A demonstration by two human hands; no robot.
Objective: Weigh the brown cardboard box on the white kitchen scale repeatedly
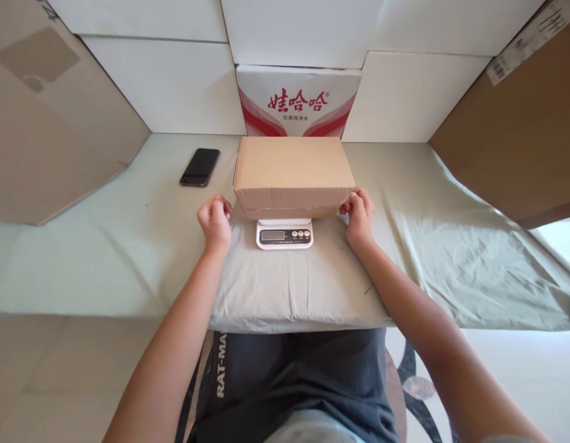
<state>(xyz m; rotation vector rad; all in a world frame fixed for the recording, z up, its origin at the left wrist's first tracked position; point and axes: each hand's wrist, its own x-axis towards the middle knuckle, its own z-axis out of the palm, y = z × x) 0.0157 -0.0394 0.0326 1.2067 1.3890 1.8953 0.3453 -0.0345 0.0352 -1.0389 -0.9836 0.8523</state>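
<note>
A closed brown cardboard box (294,163) rests on a small white digital kitchen scale (285,243), covering most of its platform. The scale's front panel shows a grey display and several round buttons; no reading can be made out. My left hand (215,221) is loosely curled into a fist on the cloth, just left of the box's front corner and apart from it. Curled likewise, my right hand (359,215) is at the box's lower right front corner. Whether its fingertips touch the cardboard is hard to tell.
A black phone (200,167) lies left of the box on the pale green cloth (141,246). Behind stands a white and red carton (298,101) among white panels (165,80). Large cardboard cartons flank the surface at left (58,135) and right (516,129).
</note>
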